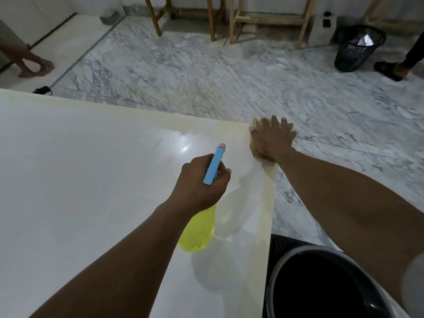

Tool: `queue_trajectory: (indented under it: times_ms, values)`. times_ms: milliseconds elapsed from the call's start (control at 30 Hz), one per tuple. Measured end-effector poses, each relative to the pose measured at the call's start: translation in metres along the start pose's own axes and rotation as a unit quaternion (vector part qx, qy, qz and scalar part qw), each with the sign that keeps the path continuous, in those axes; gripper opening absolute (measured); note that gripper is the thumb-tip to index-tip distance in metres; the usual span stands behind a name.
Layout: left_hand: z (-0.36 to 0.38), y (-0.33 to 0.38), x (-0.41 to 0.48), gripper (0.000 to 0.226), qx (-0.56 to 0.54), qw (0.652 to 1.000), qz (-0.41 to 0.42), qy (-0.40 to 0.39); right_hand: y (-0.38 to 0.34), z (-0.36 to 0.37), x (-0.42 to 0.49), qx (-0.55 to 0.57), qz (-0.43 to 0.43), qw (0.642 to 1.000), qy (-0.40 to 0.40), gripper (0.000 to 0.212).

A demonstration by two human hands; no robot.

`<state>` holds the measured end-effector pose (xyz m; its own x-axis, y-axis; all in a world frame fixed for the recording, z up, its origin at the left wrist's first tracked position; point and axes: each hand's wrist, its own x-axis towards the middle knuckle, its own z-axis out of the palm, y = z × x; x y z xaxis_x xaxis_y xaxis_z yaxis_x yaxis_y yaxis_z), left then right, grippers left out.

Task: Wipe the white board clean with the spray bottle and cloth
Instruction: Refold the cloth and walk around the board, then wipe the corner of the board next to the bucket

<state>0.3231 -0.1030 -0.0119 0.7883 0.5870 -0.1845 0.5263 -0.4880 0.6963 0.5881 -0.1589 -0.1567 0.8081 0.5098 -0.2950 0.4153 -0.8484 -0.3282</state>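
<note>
The white board point(91, 168) lies flat and fills the left and centre of the head view, with a yellowish border along its far and right edges. My left hand point(203, 180) grips a spray bottle point(198, 232) with a yellow body and a blue head, nozzle pointing toward the far right corner. My right hand point(273, 140) lies flat with fingers spread on a yellow cloth point(257, 127), pressing it onto the board's far right corner. Most of the cloth is hidden under the hand.
A dark bucket with a grey rim point(321, 283) stands by the board's right edge, near me. Marble floor point(229, 76) surrounds the board. Wooden stand legs point(213, 19), a black mesh bin point(358, 49), and other people's feet point(34, 65) lie farther back.
</note>
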Motion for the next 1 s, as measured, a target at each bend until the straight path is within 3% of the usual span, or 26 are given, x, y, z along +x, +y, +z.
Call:
queue_trajectory:
  times_ms: [200,367,733,1000]
  values:
    - [0.007,-0.016,0.007,0.021,0.003,1.0,-0.007,-0.004,0.015,0.042,-0.005,-0.025,-0.073,0.989,0.123,0.066]
    - [0.01,-0.019,-0.003,0.018,0.001,1.0,-0.008,-0.012,0.018,0.053,-0.025,-0.017,-0.065,0.987,0.147,0.064]
    - [0.006,-0.02,-0.078,0.018,0.006,1.0,0.006,-0.015,0.016,0.102,-0.17,-0.011,-0.06,0.991,0.116,0.066]
    - [0.003,-0.057,-0.203,0.017,0.002,0.999,0.03,-0.012,0.008,0.154,-0.322,-0.02,-0.047,0.993,0.104,0.068]
